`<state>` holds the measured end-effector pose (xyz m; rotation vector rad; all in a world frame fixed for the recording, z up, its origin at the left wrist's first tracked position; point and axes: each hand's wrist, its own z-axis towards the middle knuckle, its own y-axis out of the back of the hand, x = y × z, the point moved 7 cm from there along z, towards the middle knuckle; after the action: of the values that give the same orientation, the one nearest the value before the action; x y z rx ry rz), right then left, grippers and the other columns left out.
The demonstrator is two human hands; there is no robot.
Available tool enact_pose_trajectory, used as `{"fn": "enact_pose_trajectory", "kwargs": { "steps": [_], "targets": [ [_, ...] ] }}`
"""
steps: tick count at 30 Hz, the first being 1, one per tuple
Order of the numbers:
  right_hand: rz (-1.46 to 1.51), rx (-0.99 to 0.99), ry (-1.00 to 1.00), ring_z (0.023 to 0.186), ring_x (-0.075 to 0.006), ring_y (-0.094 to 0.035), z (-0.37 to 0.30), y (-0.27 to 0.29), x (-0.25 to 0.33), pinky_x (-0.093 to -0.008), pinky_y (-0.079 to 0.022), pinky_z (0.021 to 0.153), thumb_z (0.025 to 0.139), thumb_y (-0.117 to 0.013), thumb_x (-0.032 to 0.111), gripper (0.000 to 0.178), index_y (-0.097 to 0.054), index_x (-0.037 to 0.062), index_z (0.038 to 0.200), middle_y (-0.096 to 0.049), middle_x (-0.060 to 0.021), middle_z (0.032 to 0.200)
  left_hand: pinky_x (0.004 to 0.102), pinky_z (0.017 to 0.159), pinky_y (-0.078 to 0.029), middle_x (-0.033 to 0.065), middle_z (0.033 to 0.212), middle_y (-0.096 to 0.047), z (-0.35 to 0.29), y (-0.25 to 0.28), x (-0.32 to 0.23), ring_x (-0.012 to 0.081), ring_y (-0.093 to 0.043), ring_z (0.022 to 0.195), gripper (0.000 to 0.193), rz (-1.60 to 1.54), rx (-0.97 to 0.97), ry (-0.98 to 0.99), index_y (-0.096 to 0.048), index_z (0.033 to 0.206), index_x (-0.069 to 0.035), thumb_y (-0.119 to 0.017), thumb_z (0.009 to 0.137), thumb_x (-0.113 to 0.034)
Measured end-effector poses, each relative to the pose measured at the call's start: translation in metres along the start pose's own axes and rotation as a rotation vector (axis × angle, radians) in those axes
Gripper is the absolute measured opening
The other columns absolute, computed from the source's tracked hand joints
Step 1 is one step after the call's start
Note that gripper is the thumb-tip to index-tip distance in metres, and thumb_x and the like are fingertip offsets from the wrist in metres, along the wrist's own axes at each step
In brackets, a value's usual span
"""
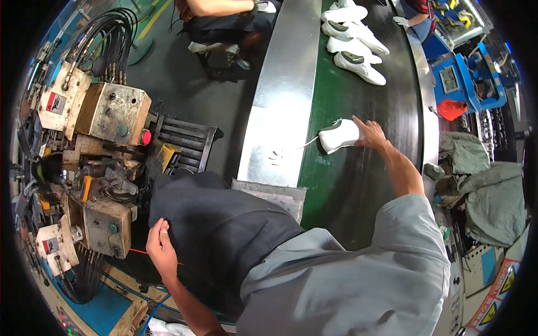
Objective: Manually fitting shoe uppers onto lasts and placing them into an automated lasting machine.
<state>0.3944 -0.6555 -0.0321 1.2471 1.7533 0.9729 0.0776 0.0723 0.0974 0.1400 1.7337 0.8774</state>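
A white shoe lies on the dark green conveyor belt, a white lace trailing from it to the left. At its right end my right hand grips it, with the arm stretched forward over the belt. My left hand is low at the left, beside my dark-clad leg. Its fingers are drawn together and slightly curled, and nothing shows in them. Farther along the belt sits a group of several white shoes.
A metal ledge with small white scraps runs along the belt's left side. At left stands a worn machine with hoses, beside a slatted dark rack. Two other people sit or stand at the far end. Grey cloth hangs at right.
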Motion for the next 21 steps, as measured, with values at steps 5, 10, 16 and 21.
{"fn": "enact_pose_trajectory", "kwargs": {
  "steps": [5,10,16,21],
  "targets": [
    [0.72,-0.175,-0.269,0.149,-0.0463,-0.056,-0.032,-0.105,-0.009,-0.0513,-0.048,0.121,0.081,-0.092,0.06,0.139,-0.012,-0.0033,0.175,-0.053,-0.0382,0.159,0.0365,0.103,-0.06,0.0178,0.122,-0.077,-0.02,0.001,0.02,0.0256,-0.076,0.114,0.029,-0.096,-0.055,0.035,-0.069,0.136,0.011,-0.055,0.115,-0.003],
    [1.416,-0.232,-0.324,0.117,-0.0272,-0.072,-0.013,-0.042,0.071,-0.0422,-0.057,0.105,0.096,-0.086,0.032,0.07,-0.057,-0.0068,0.147,-0.074,-0.0181,0.131,0.0382,0.106,-0.06,0.0203,0.126,-0.077,-0.037,-0.005,0.045,0.0268,-0.076,0.116,0.033,-0.335,-0.094,0.157,-0.066,0.142,0.01,-0.055,0.116,-0.008],
    [1.245,-0.072,0.261,0.118,-0.0257,-0.071,-0.024,0.139,0.29,-0.0411,-0.057,0.104,0.095,-0.082,0.041,0.08,-0.053,-0.0069,0.153,-0.072,-0.0197,0.133,0.0358,0.107,-0.057,0.0193,0.137,-0.073,0.002,0.012,-0.004,0.0246,-0.074,0.122,0.04,-0.589,-0.129,-0.003,-0.059,0.151,0.008,-0.059,0.113,-0.006],
    [1.039,0.309,0.877,0.129,-0.0251,-0.065,-0.114,0.187,0.555,-0.0409,-0.051,0.113,0.093,-0.085,0.037,0.086,-0.048,-0.0042,0.159,-0.069,-0.0185,0.139,0.0444,0.115,-0.053,0.0197,0.154,-0.062,-0.024,0.087,-0.009,0.0327,-0.065,0.139,0.049,-0.602,-0.451,-0.172,-0.063,0.15,0.001,-0.074,0.103,-0.008]
  ]
}}
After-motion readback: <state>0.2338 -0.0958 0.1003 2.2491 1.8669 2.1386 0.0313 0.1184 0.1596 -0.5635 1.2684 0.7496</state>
